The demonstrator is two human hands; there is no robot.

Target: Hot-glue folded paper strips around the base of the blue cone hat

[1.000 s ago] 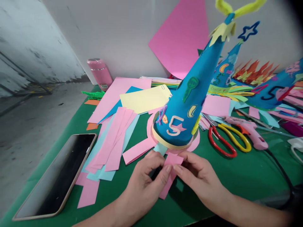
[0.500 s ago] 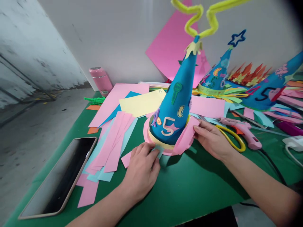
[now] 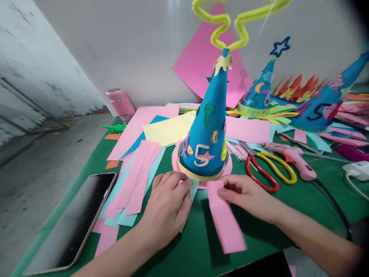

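Note:
A blue cone party hat (image 3: 210, 127) stands upright before me on a pink paper ring, with a pale band at its base and a "5" on its front. My right hand (image 3: 249, 196) pinches a pink paper strip (image 3: 226, 221) near its upper end; the strip hangs down in front of the hat. My left hand (image 3: 170, 202) is closed at the hat's front edge, its fingertips on a light blue paper strip (image 3: 195, 188). Part of that strip is hidden by the hand. A yellow pipe cleaner shape (image 3: 242, 27) tops the hat.
Scissors (image 3: 262, 175) with red and yellow handles and a pink glue gun (image 3: 300, 161) lie to the right. Loose paper strips (image 3: 138, 177) and a phone (image 3: 75, 219) are on the left. A pink bottle (image 3: 121, 104) and other hats (image 3: 258, 92) stand farther back.
My right hand has brought the pink strip from the hat's right side to its front, uncovering the scissors. The left hand stays at the base. The view has shifted slightly.

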